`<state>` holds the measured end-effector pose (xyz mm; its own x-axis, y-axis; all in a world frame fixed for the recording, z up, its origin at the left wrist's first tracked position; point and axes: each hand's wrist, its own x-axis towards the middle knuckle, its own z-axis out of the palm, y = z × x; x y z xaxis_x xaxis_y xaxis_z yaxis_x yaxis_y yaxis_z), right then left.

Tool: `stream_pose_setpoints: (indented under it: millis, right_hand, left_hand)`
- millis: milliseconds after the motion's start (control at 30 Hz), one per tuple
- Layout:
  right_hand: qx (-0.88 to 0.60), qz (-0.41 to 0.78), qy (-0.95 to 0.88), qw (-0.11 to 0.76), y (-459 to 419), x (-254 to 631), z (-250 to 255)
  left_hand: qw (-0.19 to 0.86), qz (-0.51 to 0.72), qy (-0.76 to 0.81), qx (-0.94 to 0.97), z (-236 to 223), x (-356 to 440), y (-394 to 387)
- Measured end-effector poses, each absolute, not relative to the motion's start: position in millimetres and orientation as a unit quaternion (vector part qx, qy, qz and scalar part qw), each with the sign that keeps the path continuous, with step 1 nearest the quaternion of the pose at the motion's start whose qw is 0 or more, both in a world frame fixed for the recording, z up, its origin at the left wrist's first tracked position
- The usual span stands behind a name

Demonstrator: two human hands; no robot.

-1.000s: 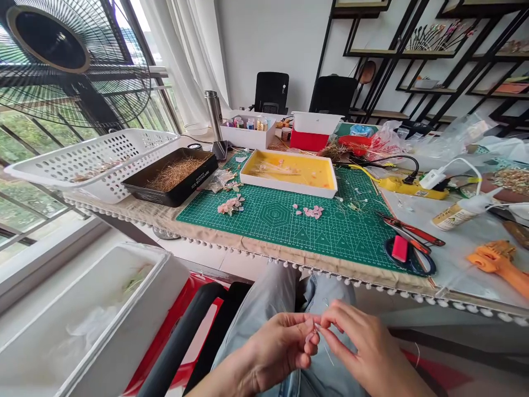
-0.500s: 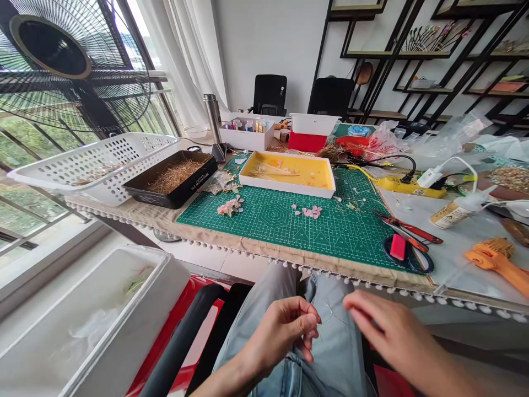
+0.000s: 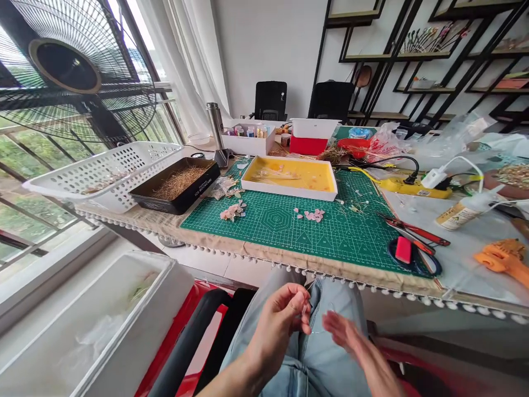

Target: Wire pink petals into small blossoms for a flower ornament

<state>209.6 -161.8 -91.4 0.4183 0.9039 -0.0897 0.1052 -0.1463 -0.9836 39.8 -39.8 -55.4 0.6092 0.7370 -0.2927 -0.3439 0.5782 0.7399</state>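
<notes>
My left hand (image 3: 283, 311) is above my lap, its thumb and fingers pinched around a small pale piece with thin wire-like strands. Most of that piece is hidden by the fingers. Just to the right is my right hand (image 3: 345, 333), blurred by motion. A fine pale strand runs from the left hand towards it; whether the right fingers grip the strand does not show. On the green cutting mat (image 3: 273, 242) beyond lie loose pink petal-shaped pieces (image 3: 314, 215) and a cluster of pale pink pieces (image 3: 233, 210).
A white tray with a yellow bottom (image 3: 289, 194) stands on the mat. Pliers (image 3: 417, 229) and scissors (image 3: 432, 264) lie at the right, by a glue bottle (image 3: 457, 215). To the left are a black tray (image 3: 159, 205), a white basket (image 3: 118, 201) and a foam box (image 3: 165, 275).
My right hand has moved left and down, closer to the left hand, and turned. The left hand is slightly higher and further left, still pinched. The view has shifted a little.
</notes>
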Motion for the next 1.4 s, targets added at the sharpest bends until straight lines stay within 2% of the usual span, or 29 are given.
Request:
stream_pose_setpoints:
  millis: [167, 233, 300, 467, 533, 633, 833, 933, 1400]
  right_hand:
    - [-0.513, 0.479, -0.168, 0.692, -125, 201, -71]
    - [-0.487, 0.476, -0.161, 0.715, -125, 199, -59]
    - [-0.526, 0.466, -0.19, 0.686, -128, 193, -53]
    - [-0.662, 0.41, -0.393, 0.489, -126, 180, -51]
    - [-0.677, 0.356, -0.46, 0.451, -120, 181, -48]
    - [-0.676, 0.319, -0.497, 0.441, -111, 186, -43]
    - [-0.627, 0.502, -0.372, 0.466, -109, 193, -45]
    - [-0.599, 0.542, -0.326, 0.491, -111, 195, -46]
    - [-0.579, 0.592, -0.308, 0.468, -106, 200, -44]
  left_hand:
    - [0.832, 0.325, 0.314, 0.322, -53, 36, -46]
    - [0.829, 0.326, 0.321, 0.321, -52, 36, -47]
    - [0.83, 0.325, 0.324, 0.317, -52, 37, -49]
    - [0.847, 0.298, 0.287, 0.334, -54, 39, -55]
    - [0.846, 0.29, 0.284, 0.347, -54, 39, -56]
    - [0.841, 0.291, 0.285, 0.357, -53, 36, -55]
    - [0.861, 0.286, 0.261, 0.329, -52, 32, -53]
    - [0.878, 0.274, 0.247, 0.305, -54, 32, -53]
    - [0.903, 0.236, 0.224, 0.282, -55, 32, -52]
